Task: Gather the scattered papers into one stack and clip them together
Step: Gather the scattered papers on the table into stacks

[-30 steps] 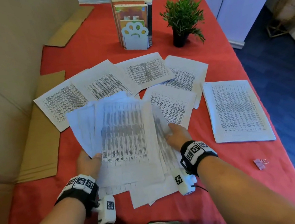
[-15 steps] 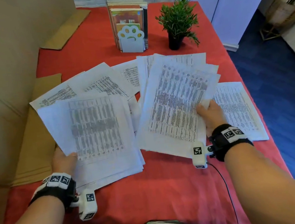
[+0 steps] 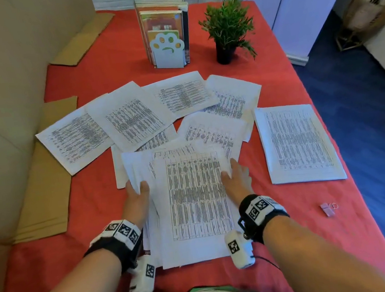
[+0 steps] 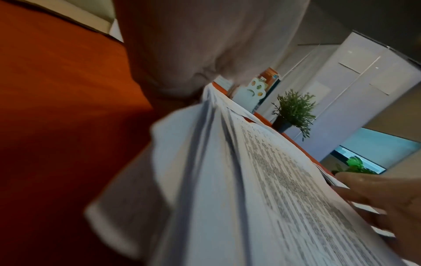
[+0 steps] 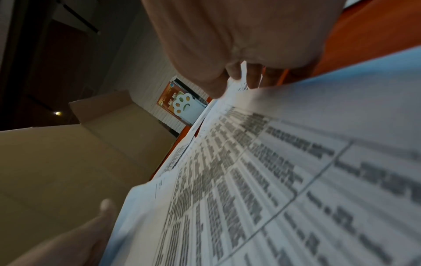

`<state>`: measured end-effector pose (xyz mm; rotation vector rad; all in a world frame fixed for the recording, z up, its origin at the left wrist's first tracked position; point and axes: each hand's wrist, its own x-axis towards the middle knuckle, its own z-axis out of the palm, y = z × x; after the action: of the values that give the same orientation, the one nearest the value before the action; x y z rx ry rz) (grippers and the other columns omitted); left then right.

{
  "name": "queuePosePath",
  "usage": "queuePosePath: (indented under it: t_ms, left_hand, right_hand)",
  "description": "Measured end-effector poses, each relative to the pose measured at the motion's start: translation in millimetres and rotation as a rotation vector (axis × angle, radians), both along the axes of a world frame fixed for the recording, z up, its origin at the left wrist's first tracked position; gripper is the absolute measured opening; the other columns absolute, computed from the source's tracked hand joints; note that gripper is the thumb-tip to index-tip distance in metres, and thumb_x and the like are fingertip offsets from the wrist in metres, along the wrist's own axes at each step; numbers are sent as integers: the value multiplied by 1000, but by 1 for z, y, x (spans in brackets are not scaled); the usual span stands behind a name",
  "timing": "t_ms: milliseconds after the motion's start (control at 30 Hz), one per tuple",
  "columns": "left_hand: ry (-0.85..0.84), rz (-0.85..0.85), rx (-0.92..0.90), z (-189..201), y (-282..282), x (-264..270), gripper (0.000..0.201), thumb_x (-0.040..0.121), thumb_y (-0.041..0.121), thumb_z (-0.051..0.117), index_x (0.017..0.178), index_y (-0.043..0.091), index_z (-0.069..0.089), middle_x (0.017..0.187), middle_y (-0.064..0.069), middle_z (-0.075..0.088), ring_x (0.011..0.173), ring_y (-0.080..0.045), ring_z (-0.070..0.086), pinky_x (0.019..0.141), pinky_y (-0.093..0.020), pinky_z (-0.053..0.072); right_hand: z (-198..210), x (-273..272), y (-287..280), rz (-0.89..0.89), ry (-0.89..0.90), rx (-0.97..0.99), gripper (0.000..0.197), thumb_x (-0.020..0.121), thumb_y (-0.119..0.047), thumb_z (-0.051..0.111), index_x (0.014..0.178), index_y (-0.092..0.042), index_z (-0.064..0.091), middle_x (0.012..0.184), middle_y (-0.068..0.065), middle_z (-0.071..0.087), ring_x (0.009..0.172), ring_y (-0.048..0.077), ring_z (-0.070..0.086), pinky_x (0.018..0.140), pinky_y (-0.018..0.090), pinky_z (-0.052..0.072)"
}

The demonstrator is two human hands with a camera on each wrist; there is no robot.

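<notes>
Left hand (image 3: 137, 195) gripping paper stack (image 3: 196, 207), right hand (image 3: 237, 179) seemingly pinching its opposite edge

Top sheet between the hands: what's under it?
Under the top sheet more sheets fan out at its left and far edges, held by the left hand and right hand. Their number and the cloth beneath are covered.
</notes>
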<state>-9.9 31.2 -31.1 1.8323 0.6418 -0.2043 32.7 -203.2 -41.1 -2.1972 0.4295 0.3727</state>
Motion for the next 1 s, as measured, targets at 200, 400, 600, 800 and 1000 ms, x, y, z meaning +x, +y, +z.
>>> queuePosePath:
  t_ms: [200,400,600,800,1000]
  left_hand:
    - [-53,-147,15,-5,-12,-12,77,87,21,63,148,20,15,129,7,44,119,-16,47,104,-35,38]
    - [-212,-147,-61,12,-3,-11,65,84,-5,58,139,23,36,130,4,55,117,-14,53,105,-39,39]
    - [-351,-86,-259,44,-8,9,52,81,4,68,123,30,53,124,3,63,116,-16,59,102,-39,42]
    - [-500,25,-123,72,-19,38,29,78,8,72,92,33,67,84,22,72,83,7,65,85,-29,50]
    - [-515,28,-222,74,-25,35,46,74,-9,70,116,6,59,99,-1,69,82,-5,68,81,-37,57]
  right_hand:
    - [0,-18,10,159,64,76,61,92,4,37,149,-9,19,144,15,25,120,26,40,99,23,36]
    - [10,-6,-8,53,79,86,87,77,0,55,150,-18,13,149,11,27,126,28,35,102,38,35]
    - [49,15,-11,-105,-151,602,56,72,8,56,118,-23,46,113,18,59,101,37,62,90,51,52]
    - [99,20,-3,-120,-480,599,49,71,4,54,93,-40,61,98,6,70,99,34,65,91,56,51]
    - [104,3,-5,-160,-429,820,51,55,10,50,86,-27,67,84,2,71,84,23,66,85,53,52]
